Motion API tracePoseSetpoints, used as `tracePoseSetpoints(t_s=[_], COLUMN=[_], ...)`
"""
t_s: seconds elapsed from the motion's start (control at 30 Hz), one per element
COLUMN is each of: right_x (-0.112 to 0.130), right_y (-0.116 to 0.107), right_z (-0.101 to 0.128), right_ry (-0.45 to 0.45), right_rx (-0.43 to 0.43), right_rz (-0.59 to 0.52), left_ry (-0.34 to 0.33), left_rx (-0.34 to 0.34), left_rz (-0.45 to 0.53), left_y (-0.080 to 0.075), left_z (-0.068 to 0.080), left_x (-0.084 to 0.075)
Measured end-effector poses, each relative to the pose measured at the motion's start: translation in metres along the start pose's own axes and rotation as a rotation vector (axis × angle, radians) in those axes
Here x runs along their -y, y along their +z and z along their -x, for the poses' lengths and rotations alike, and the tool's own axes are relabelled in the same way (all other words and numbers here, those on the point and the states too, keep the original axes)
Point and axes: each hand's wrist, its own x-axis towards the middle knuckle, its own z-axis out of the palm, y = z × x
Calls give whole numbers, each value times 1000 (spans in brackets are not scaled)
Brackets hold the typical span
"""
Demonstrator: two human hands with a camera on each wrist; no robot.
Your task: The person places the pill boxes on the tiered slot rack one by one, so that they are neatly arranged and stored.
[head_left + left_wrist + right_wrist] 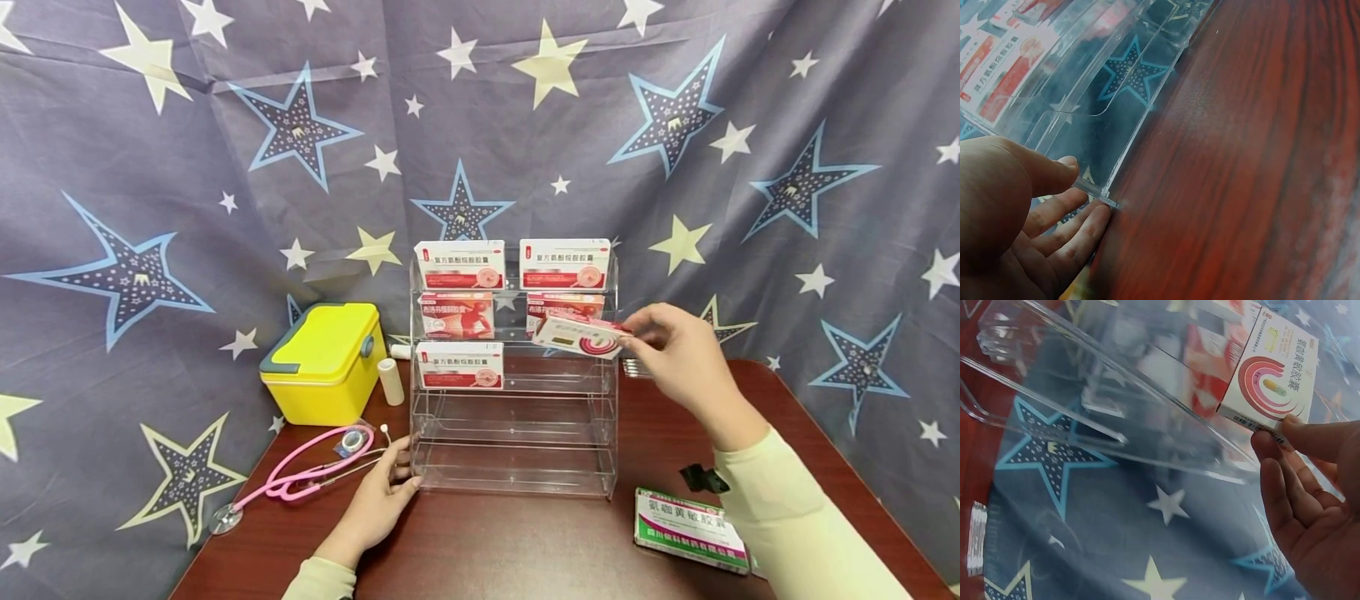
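A clear acrylic tiered rack (pixel 514 433) stands on the dark wooden table (pixel 525 542), with several red-and-white medicine boxes (pixel 460 264) in its upper tiers. My right hand (pixel 678 358) pinches a white box with a pink ring design (pixel 579 335) by its end, holding it tilted at the rack's right side, third tier level. In the right wrist view the same box (pixel 1274 369) sits above my fingers (pixel 1285 469). My left hand (pixel 382 496) rests with straight fingers against the rack's lower left corner (pixel 1107 199).
A yellow case (pixel 326 362) and a small white roll (pixel 391 381) stand left of the rack. A pink stethoscope (pixel 300 475) lies in front of the case. A green-and-white medicine box (pixel 690 529) lies at the front right. Star-patterned cloth hangs behind.
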Motion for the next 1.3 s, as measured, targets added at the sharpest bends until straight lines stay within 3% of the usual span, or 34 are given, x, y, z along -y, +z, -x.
tracePoseSetpoints(t_s=[0.4, 0.7, 1.3], right_x=[-3, -6, 1], right_y=[37, 46, 48], right_z=[2, 10, 13], right_ry=[-75, -69, -79], right_rx=[34, 51, 109], right_rz=[192, 239, 340], left_ry=[17, 36, 6], left_rx=[7, 11, 8], left_rz=[26, 1, 11], left_y=[1, 1, 1], left_z=[0, 0, -1], left_x=[1, 3, 2])
